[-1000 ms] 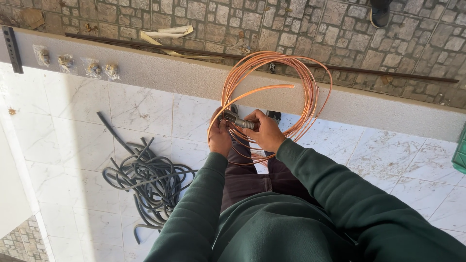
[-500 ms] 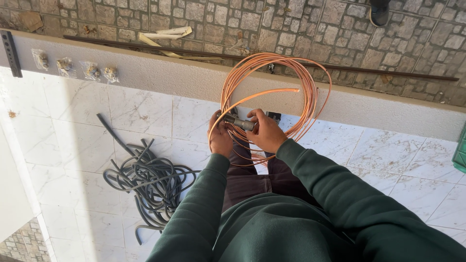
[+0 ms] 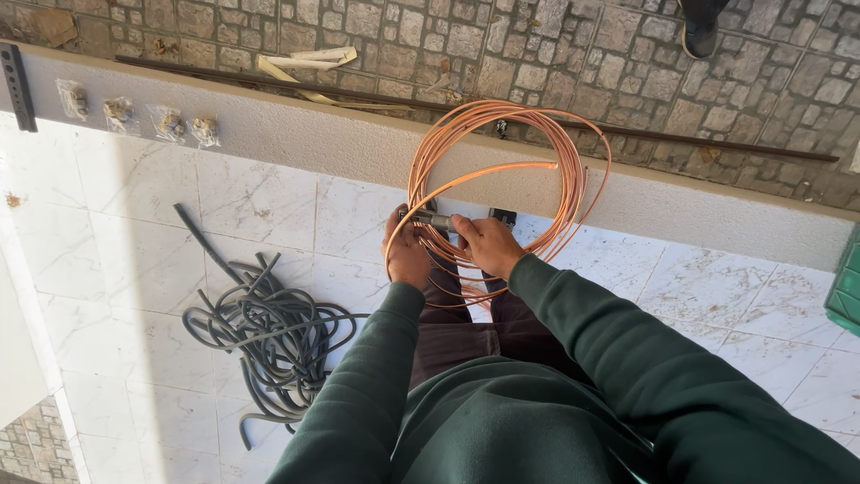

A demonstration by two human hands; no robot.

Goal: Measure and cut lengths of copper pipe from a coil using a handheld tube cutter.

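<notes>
While we've got the copper tubing coil held up over the concrete ledge, our left hand is clamped on its lower loops and our right hand is closed around a small metal tool on the tube. Off to the left, grey hose is piled on the marble floor, with little bagged fittings along the ledge.

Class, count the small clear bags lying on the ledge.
4, in a row at the ledge's left end: bags at and. None seem hidden.
</notes>
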